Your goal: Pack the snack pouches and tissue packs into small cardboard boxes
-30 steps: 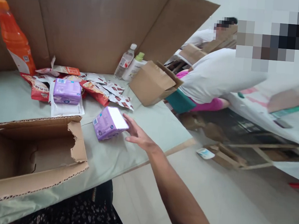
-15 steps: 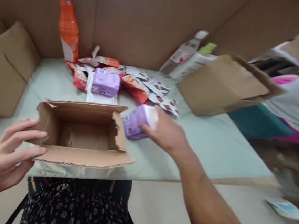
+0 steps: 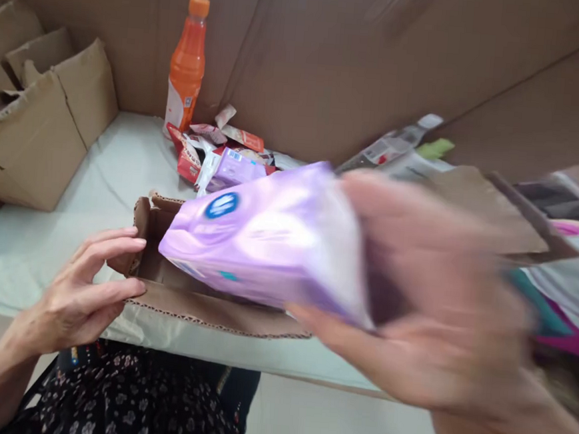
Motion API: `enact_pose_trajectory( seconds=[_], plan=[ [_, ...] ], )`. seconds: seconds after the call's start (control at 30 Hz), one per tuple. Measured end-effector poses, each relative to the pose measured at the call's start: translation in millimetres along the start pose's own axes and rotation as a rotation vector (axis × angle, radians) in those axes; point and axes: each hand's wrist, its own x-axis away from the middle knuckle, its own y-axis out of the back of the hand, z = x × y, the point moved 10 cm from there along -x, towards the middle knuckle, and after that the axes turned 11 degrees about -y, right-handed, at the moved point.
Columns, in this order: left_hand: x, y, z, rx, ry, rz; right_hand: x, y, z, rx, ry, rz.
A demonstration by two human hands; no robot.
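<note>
My right hand [image 3: 428,301] grips a purple soft pack [image 3: 268,239] with a blue round logo and holds it up close to the camera, above the open cardboard box [image 3: 202,304]. The hand and pack are blurred. My left hand [image 3: 88,288] touches the box's left wall and front flap with spread fingers. The pack hides most of the box's inside.
An orange bottle [image 3: 187,62] stands at the back by the cardboard wall. Snack packets [image 3: 194,149] and a second purple pack [image 3: 236,167] lie behind the box. Empty cartons [image 3: 36,123] sit at the left. Another carton [image 3: 491,206] and a person's clothing [image 3: 569,286] are at the right.
My right hand has lifted the purple pack off the table and brought it over the box toward the camera. My left hand has moved onto the box's left edge. The view has swung left.
</note>
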Motion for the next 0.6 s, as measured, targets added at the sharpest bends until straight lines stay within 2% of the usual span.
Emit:
enact_pose_trajectory(
  seconds=[0.07, 0.17, 0.3, 0.43, 0.53, 0.6],
  plan=[
    [1.1, 1.3, -3.2, 0.006, 0.003, -0.051, -44.5, -21.1, 37.2, -0.059, 0.151, 0.025],
    [2.2, 0.0, -6.1, 0.014, 0.002, -0.087, -82.8, -64.7, 74.9, -0.072, 0.282, 0.197],
    [3.1, -2.2, -5.1, 0.03, 0.002, -0.102, -96.2, -114.8, 76.2, -0.063, 0.195, 0.419],
    [3.1, -4.6, -3.4, 0.054, 0.001, -0.103, -108.7, -147.0, 74.5, -0.115, 0.186, 0.494],
    [2.2, -2.5, -3.9, 0.057, -0.005, -0.126, -113.4, -157.7, 79.2, -0.073, 0.212, 0.539],
    [2.1, -2.2, -3.7, 0.058, -0.008, -0.129, -110.8, -147.4, 85.0, -0.003, 0.236, 0.529]
  ],
)
